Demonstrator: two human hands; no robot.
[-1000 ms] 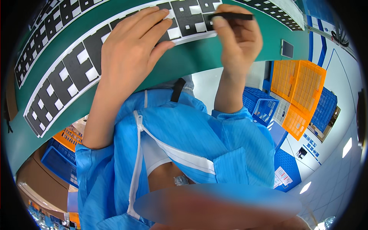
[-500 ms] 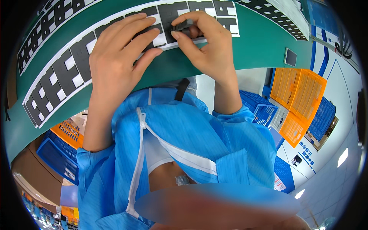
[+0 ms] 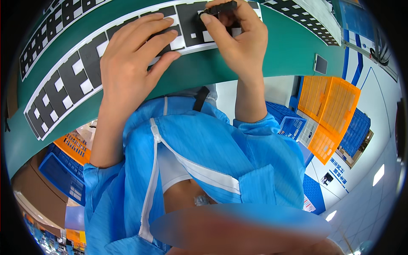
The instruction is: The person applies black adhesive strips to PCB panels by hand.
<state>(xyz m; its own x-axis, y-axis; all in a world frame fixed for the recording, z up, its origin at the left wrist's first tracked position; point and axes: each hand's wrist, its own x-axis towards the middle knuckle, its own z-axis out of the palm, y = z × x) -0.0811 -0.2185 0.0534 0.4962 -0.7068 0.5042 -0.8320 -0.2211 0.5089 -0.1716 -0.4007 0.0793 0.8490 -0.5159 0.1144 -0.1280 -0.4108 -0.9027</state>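
Observation:
A long white strip with black square pads [image 3: 59, 85] lies across the green table [image 3: 276, 55]. My left hand [image 3: 131, 59] rests flat on the strip with its fingers spread. My right hand [image 3: 233, 38] pinches a small flat black piece [image 3: 221, 7] between thumb and fingers, just above the strip's right end. Both forearms come out of blue coat sleeves.
A second black-and-white strip [image 3: 306, 19] lies farther right on the table, and a small grey rectangular object [image 3: 320, 64] sits near the table edge. Orange crates [image 3: 331, 110] and blue crates [image 3: 289, 123] stand on the floor to the right; more crates [image 3: 63, 170] stand under the table at left.
My right hand came down from above the strip to its right end, still holding the black piece. My left hand shifted slightly along the strip.

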